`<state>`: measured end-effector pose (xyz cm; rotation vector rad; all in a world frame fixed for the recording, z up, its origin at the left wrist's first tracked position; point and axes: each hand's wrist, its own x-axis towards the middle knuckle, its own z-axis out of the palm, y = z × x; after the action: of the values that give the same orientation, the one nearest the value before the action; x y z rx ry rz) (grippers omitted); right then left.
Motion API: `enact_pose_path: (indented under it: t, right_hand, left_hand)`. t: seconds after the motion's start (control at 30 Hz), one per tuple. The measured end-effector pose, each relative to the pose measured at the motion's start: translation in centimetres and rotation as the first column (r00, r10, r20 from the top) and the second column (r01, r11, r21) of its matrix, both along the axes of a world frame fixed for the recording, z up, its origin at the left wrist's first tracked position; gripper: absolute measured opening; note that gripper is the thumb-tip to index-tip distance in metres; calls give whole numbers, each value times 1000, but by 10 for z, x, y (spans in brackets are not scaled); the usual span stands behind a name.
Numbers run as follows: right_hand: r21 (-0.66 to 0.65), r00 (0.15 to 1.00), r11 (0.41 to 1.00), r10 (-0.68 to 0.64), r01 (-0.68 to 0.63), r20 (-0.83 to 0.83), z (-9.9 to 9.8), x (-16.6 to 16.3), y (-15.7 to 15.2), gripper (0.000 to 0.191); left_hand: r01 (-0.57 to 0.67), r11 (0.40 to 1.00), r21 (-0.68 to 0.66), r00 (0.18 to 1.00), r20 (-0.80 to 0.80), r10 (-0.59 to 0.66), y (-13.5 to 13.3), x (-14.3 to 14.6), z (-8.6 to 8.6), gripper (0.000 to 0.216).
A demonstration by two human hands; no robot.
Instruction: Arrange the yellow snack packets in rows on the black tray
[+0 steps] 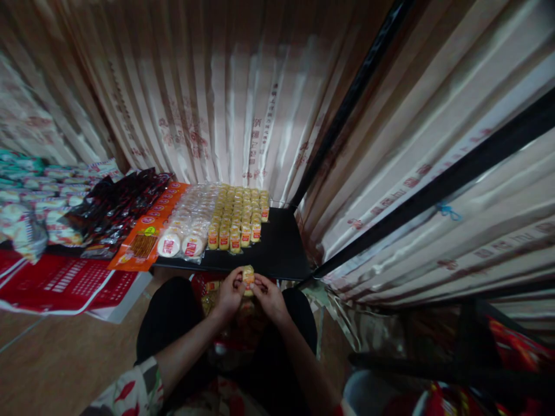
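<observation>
Between my knees, just in front of the shelf edge, both hands pinch one small yellow snack packet [248, 274] with an orange-red label. My left hand [229, 293] grips its left side and my right hand [267, 294] its right side. Below them, partly hidden by my hands and arms, more yellow packets [211, 287] lie in a container whose shape is hard to make out. Beyond my hands, rows of matching yellow packets [236, 216] stand close together on the black shelf [281, 242].
Left of the rows are clear packets of round white crackers [182, 242], an orange bag [143, 242], dark packets [115, 202] and white-and-green packets [47, 190]. A red printed sheet [73, 283] hangs in front. Curtains [234, 104] and black poles [433, 185] border the back and right.
</observation>
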<state>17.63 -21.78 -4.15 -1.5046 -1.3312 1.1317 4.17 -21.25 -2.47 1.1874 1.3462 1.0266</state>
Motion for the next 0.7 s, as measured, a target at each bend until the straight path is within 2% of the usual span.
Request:
enact_pose_path:
  t: [0.17,0.4,0.47,0.57,0.7]
  right_hand:
    - [32,986,999,-19,25,-168,12,15,18,34]
    - [127,973,966,-216,225,-86,11,52,68,34]
    - [150,967,955,-252,255,-38,8,60,84,33]
    - [166,950,941,-308,295,58,5,66,108,32]
    - [152,933,940,-327,305,152,5,66,136,30]
  left_hand:
    - [35,998,47,998,-59,-32,22,20,15,39]
    - [-12,969,246,968,-240,72,47,63,29,39]
    - [15,975,220,963,-266,45,55,76,32,36]
    - [55,993,102,970,-243,-29,73,94,33,40]
    - [56,998,42,981,-187,-47,105,116,24,45]
